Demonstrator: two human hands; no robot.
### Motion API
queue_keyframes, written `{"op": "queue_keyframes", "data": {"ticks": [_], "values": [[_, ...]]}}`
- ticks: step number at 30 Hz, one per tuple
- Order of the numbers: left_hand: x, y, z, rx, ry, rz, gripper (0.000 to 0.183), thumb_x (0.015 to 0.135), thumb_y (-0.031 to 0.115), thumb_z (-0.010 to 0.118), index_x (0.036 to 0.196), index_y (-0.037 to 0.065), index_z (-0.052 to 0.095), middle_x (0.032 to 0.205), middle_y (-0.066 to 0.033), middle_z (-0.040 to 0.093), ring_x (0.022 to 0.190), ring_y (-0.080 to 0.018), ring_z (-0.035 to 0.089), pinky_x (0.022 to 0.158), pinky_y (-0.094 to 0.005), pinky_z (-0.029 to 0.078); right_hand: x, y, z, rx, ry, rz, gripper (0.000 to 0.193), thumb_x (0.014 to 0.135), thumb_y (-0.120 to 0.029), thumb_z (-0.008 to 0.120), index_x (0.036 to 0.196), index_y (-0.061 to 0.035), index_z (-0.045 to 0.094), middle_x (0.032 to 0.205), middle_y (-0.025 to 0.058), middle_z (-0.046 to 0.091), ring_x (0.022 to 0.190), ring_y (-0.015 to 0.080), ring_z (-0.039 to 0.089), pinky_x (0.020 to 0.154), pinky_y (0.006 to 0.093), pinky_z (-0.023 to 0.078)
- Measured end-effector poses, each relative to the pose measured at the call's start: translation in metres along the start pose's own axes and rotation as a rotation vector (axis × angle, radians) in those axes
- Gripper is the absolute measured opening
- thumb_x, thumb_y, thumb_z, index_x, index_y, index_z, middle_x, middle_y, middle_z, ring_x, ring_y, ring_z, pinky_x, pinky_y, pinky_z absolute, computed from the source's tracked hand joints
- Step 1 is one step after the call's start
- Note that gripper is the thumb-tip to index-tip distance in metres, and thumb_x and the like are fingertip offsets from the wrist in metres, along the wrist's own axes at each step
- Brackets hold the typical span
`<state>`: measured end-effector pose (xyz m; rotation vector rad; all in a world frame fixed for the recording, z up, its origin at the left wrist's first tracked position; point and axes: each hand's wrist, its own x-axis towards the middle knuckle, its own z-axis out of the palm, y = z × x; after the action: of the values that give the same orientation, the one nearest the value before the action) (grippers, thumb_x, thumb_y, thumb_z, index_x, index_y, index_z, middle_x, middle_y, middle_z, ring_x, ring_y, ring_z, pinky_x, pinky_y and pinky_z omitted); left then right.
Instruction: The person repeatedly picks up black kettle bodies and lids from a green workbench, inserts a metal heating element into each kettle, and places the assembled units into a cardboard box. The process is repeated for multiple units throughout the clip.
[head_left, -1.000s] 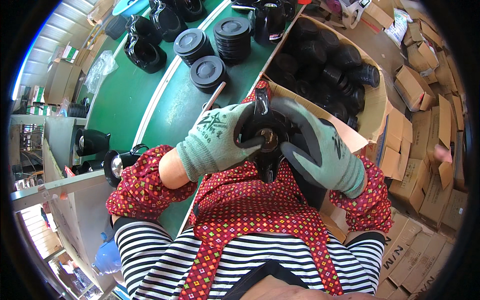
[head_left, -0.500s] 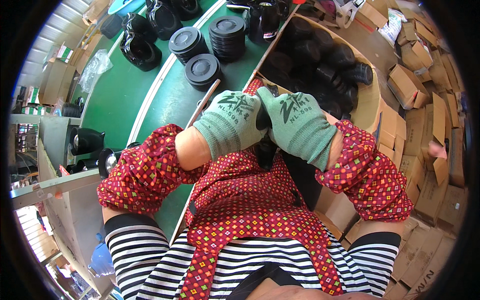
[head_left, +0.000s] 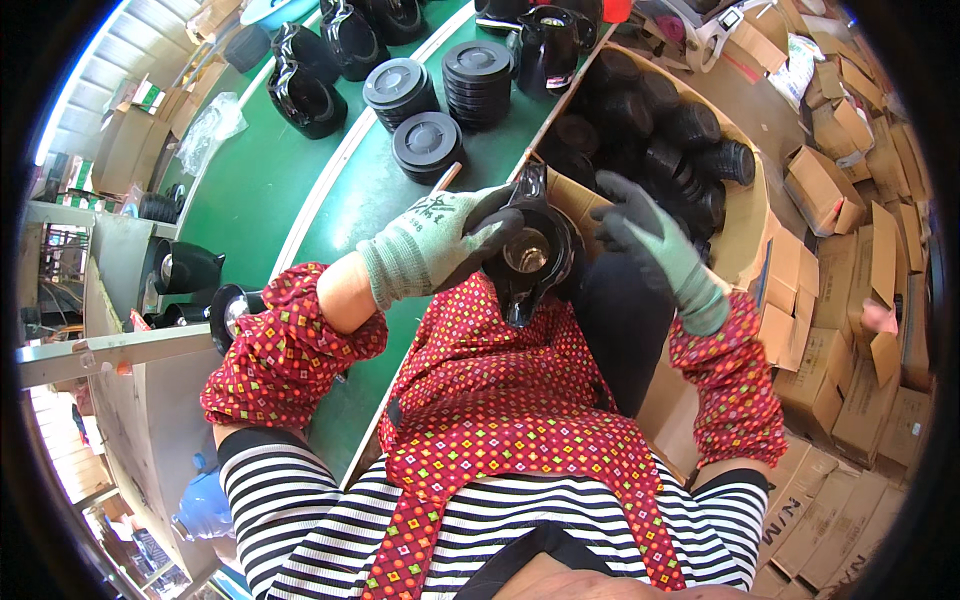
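Observation:
A glossy black jug (head_left: 553, 245) with a spout, a handle and a shiny metal inside stands over my lap, its round mouth facing up. My left hand (head_left: 445, 238), in a green glove with dark fingertips, grips its rim from the left. Off to the jug's right, my gloved right hand (head_left: 655, 240) has its fingers apart and holds nothing. It hovers at the near-left edge of a large carton (head_left: 762, 215) filled with black ribbed round parts (head_left: 690, 120).
On the green bench (head_left: 240, 190) stand stacked black lids: a tall stack (head_left: 476, 75), a shorter one (head_left: 400, 85) and another (head_left: 428, 145). More black jugs (head_left: 305, 95) stand beyond them. Cardboard boxes (head_left: 830, 290) crowd the right. A metal-framed shelf (head_left: 130, 345) is at my left.
Both hands were together on the black jug. My right hand has let go and moved right, opening its fingers. The jug's mouth has come into view, with my left hand still on it.

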<state>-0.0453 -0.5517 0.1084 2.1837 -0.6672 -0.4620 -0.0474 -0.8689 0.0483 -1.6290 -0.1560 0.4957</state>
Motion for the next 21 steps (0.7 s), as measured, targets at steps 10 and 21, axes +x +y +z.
{"op": "queue_keyframes", "data": {"ticks": [10, 21], "values": [[-0.015, 0.026, 0.014, -0.098, 0.126, -0.153, 0.037, 0.106, 0.033, 0.059, 0.129, 0.005, 0.066, 0.111, -0.0197, 0.077, 0.101, -0.0359, 0.074, 0.092, -0.0462, 0.055, -0.042, 0.047, 0.08, 0.978, -0.037, 0.055, 0.059, 0.113, -0.046, 0.045, 0.154, -0.0048, 0.051, 0.149, 0.009, 0.061, 0.134, 0.0225, 0.059, 0.113, 0.0385, 0.049], [-0.033, 0.026, 0.062, 0.282, 0.625, 0.35, 0.081, 0.052, 0.038, 0.107, 0.114, 0.004, 0.067, 0.099, -0.012, 0.065, 0.09, -0.0334, 0.066, 0.08, -0.0437, 0.055, -0.014, 0.069, 0.035, 0.15, -0.214, -0.311, 0.05, 0.109, -0.025, 0.059, 0.155, -0.006, 0.048, 0.148, 0.0113, 0.06, 0.129, 0.0216, 0.062, 0.111, 0.0379, 0.053]]}}
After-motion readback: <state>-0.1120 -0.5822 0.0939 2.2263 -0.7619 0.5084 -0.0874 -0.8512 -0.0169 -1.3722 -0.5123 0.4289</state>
